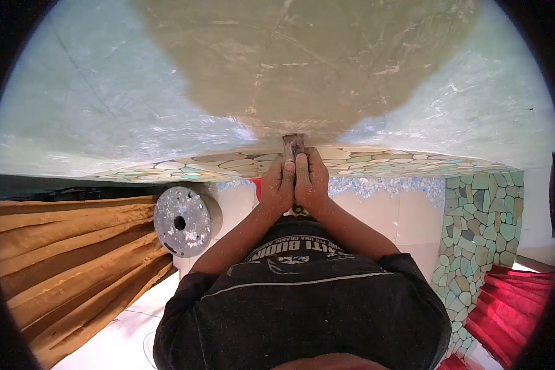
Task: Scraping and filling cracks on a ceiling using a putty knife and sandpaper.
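Both my hands are closed together round a scraper (293,142), its flat metal blade showing beyond my fingers. My left hand (276,190) and my right hand (312,185) lie side by side, thumbs stretched along the tool. Most of the handle is hidden in my grip. The blade tip is at the pale green wall (314,80), just above a band of stone-pattern surface (376,161); I cannot tell if it touches. Scratches and pale scuffs mark the wall.
On the left stands a grey, paint-spattered spool-like drum (194,213) beside a draped orange-brown curtain (80,265). A red curtain (515,308) hangs at right near a stone-pattern strip (475,228). Pale flakes (388,187) lie along the floor by the wall.
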Available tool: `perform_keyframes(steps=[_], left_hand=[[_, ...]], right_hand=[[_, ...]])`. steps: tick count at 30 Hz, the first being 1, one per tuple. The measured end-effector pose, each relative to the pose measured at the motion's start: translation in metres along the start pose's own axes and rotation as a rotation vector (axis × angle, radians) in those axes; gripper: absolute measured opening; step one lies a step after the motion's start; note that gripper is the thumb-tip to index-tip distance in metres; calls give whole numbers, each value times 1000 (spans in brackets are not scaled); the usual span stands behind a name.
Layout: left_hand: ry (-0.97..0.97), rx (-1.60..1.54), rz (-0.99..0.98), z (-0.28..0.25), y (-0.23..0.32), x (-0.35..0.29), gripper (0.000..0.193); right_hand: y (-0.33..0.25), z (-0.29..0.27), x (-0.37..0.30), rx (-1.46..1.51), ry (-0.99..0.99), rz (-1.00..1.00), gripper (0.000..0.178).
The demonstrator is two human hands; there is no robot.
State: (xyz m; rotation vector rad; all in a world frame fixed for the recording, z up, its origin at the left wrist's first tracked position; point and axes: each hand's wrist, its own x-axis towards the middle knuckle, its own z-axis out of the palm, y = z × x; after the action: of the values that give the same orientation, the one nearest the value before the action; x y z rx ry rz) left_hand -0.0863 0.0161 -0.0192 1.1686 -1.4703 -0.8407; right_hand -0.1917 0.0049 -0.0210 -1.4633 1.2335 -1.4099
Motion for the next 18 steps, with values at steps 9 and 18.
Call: perform_keyframes(steps=[9,18], left_hand=[[-122,42,55,-22,3,5,24],[-170,-22,52,-7,-36,8,24]], right_hand=[[-21,11,1,27,86,5,23],[20,17,-4,-118,241,-106,24]])
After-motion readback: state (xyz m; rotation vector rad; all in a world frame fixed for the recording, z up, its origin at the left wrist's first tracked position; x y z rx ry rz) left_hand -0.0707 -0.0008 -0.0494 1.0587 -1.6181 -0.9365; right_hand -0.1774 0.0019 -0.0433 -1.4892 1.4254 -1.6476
